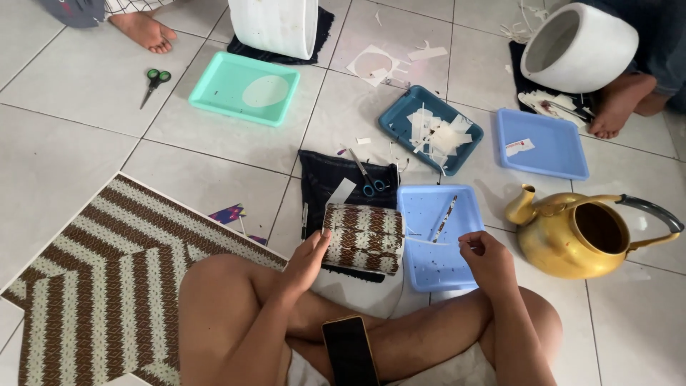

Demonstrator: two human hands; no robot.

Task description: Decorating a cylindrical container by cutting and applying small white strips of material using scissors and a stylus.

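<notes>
My left hand [306,261] rests against the left side of a cylinder wrapped in brown-and-white patterned paper [363,238], lying on a dark cloth [325,182]. My right hand [486,256] pinches the end of a thin clear strip that stretches left toward the cylinder, above a light blue tray [436,268]. A pen-like stick [444,218] lies in that tray. Blue-handled scissors [368,179] lie on the dark cloth beyond the cylinder. A phone [349,350] sits on my crossed legs.
A patterned sheet [93,286] covers the floor at left. A yellow kettle [586,232] stands at right. Around lie a teal tray with paper scraps [400,114], a blue tray [550,146], a mint tray [214,86], green scissors [153,80], two white pots [579,46] and other people's feet [145,30].
</notes>
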